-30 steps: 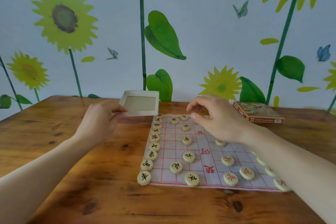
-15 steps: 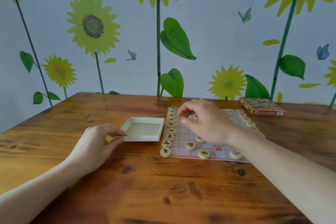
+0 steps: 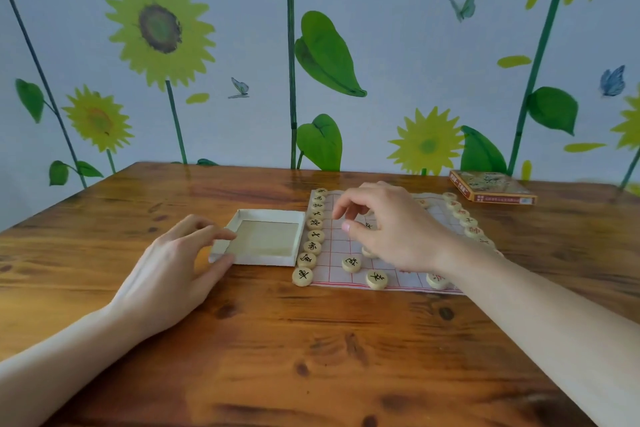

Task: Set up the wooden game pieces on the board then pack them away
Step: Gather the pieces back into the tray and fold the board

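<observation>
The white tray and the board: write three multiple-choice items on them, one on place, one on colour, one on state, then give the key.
1. Where is the white tray relative to the board?
A. to its left, on the table
B. on top of it
C. behind it, against the wall

2. What colour are the board's grid lines?
A. blue
B. red
C. green

3. What is in the tray?
A. a heap of pieces
B. the printed box
C. nothing

Key: A, the tray sits beside the board's left edge, next to a column of pieces; B, the lines on the pale sheet are red; C, its floor shows bare while the left hand touches its near corner.
</observation>
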